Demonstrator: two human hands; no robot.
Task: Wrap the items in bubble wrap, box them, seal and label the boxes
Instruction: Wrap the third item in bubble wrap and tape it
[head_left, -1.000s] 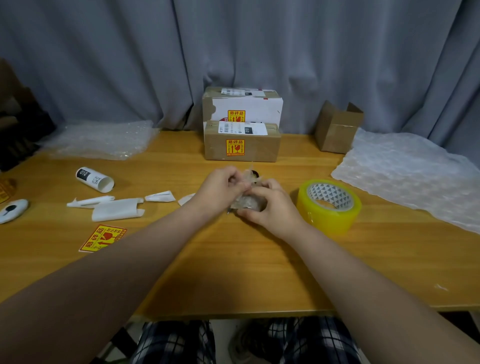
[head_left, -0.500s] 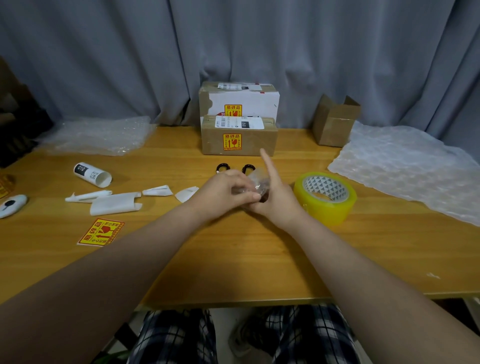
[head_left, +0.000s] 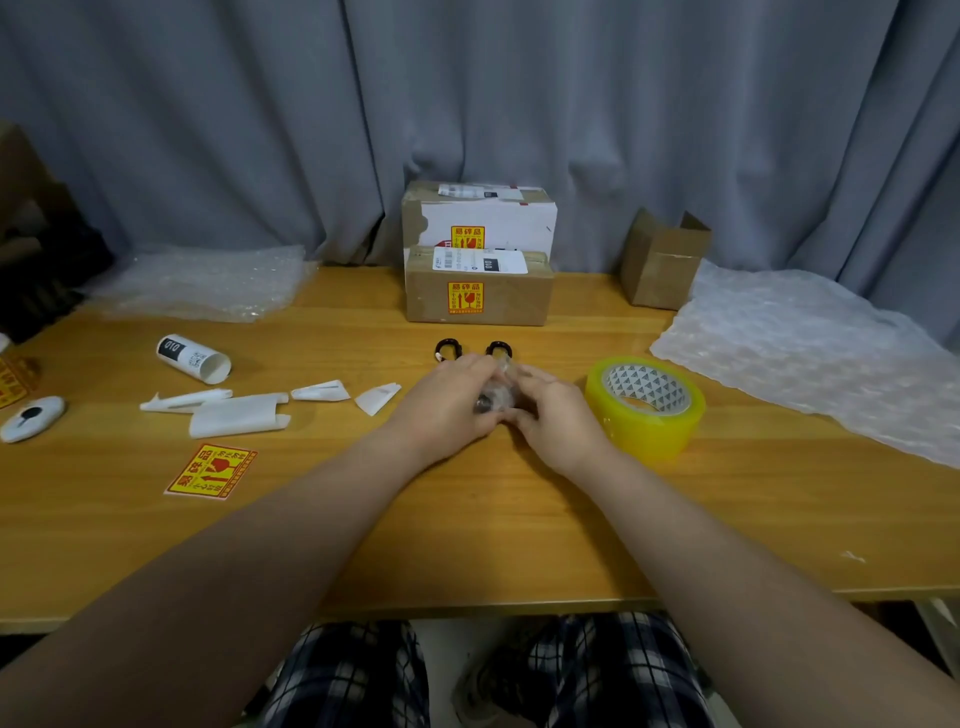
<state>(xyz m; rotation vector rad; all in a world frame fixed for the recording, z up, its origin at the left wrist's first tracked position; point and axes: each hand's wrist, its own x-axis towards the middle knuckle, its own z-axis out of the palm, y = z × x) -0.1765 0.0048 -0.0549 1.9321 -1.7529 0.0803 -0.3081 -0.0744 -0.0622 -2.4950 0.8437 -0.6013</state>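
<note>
Grey curtain at the back, wooden table in front of you. Your left hand and right hand meet mid-table, both with fingers curled round a small bundle: clear bubble wrap over something dark. Can't tell if it rests on the table or sits just above it.

Two black rings lie just beyond your hands. The yellow tape roll lies flat just beside your right hand. There's a big bubble wrap sheet far right and a second sheet back left.

At back centre are a sealed brown box and a white-faced box behind it, both with yellow stickers, with an open small box to their right.

On the left: a white tube on its side, paper scraps, a loose sticker.
</note>
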